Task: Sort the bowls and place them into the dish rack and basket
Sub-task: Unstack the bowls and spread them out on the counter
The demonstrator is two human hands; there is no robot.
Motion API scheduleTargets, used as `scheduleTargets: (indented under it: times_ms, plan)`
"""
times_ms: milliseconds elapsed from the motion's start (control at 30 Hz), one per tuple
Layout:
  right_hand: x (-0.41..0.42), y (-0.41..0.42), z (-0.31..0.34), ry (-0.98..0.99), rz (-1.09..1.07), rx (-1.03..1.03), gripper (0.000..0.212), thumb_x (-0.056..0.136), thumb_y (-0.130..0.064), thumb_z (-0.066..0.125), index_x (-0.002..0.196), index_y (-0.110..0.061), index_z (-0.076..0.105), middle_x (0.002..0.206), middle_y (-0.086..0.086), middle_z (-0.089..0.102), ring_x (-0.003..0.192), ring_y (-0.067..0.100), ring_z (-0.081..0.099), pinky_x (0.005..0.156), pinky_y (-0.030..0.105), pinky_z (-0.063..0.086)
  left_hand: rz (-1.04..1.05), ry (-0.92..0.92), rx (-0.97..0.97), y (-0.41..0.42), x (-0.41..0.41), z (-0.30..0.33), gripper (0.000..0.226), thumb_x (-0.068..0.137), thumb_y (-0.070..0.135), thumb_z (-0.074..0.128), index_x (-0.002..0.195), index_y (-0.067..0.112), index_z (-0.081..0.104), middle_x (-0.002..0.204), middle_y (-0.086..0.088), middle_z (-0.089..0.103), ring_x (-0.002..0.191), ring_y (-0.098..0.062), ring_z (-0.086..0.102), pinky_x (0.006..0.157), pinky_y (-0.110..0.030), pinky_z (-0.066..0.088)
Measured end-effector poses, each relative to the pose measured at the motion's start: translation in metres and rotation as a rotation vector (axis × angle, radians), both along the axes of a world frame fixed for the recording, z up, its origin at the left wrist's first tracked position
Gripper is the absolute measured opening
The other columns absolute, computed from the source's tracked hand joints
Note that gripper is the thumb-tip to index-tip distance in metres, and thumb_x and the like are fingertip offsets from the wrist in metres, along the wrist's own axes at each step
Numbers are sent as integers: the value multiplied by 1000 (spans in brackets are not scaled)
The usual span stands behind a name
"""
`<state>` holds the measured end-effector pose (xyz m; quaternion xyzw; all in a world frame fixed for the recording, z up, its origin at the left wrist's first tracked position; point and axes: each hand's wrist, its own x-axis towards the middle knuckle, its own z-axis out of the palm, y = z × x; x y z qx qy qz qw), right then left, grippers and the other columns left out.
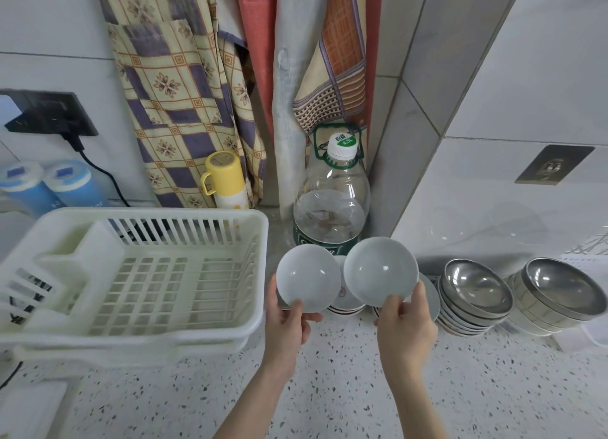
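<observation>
Head view: left hand [289, 320] pinches one white bowl [307, 279] by its lower rim; right hand [403, 320] pinches another white bowl [380, 270], both tilted upright above the counter beside the empty dish rack [138, 274]. Rim-only grips could slip, dropping a bowl onto stacked dishes below.

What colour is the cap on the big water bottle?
The cap is white with a green top label, in the head view.

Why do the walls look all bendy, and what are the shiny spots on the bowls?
Head view: the wide lens bends the tile lines near the edges; light glints off both white bowls and the metal bowls; the hands look sharp.
</observation>
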<state>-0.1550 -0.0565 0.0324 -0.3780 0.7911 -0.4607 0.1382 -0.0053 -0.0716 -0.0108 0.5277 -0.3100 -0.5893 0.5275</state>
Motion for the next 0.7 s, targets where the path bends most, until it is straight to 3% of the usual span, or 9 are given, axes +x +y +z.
scheduleTargets:
  times_ms: [100, 167, 233, 333, 433, 533, 700]
  plan:
    - [-6, 8, 8, 16, -10, -55, 23, 90, -10, 42, 110, -11, 53, 49, 3, 60, 53, 26, 61, 52, 32, 47, -21, -34, -26, 13, -2, -1, 64, 101, 4, 47, 138, 55, 35, 111, -24, 64, 61, -15, 68, 38, -18, 31]
    - [-9, 16, 12, -18, -30, -91, 20, 89, -9, 42, 103, -19, 52, 47, 2, 61, 49, 12, 61, 49, 24, 40, -48, -53, -32, 26, -1, -4, 65, 101, 6, 47, 141, 54, 31, 102, -28, 67, 52, -12, 62, 38, -19, 31]
    - [-13, 24, 13, -98, -35, -131, 18, 88, -5, 44, 94, -21, 52, 47, -1, 61, 45, 4, 60, 48, 21, 37, -60, -57, -28, 44, 2, -6, 64, 101, 7, 47, 136, 58, 33, 90, -28, 69, 45, -9, 56, 38, -18, 31]
    - [-16, 43, 6, -185, -6, -134, 19, 87, -3, 45, 95, -18, 55, 49, -1, 63, 43, 6, 60, 48, 23, 43, -50, -89, 11, 72, 8, -13, 66, 100, 5, 46, 126, 65, 36, 78, -24, 72, 39, -9, 51, 38, -18, 31]
    - [-13, 64, -5, -199, 64, -75, 28, 88, -4, 45, 101, -27, 55, 51, 1, 63, 46, 9, 61, 50, 27, 45, -4, -122, 69, 92, 18, -23, 68, 99, 2, 45, 129, 63, 39, 89, -25, 71, 42, -11, 55, 37, -19, 31]
    - [-9, 84, -19, -190, 124, 5, 38, 90, -5, 47, 110, -35, 55, 50, 1, 63, 45, 5, 60, 46, 22, 40, 46, -161, 126, 102, 28, -32, 70, 97, -1, 43, 134, 58, 38, 101, -23, 69, 49, -14, 63, 37, -20, 32]
    - [-6, 101, -42, -270, 160, 161, 43, 90, -5, 48, 129, -19, 58, 48, 1, 64, 42, 4, 59, 48, 23, 40, 92, -212, 188, 105, 34, -39, 74, 95, -5, 39, 124, 64, 41, 109, -8, 66, 61, -23, 71, 37, -20, 32]
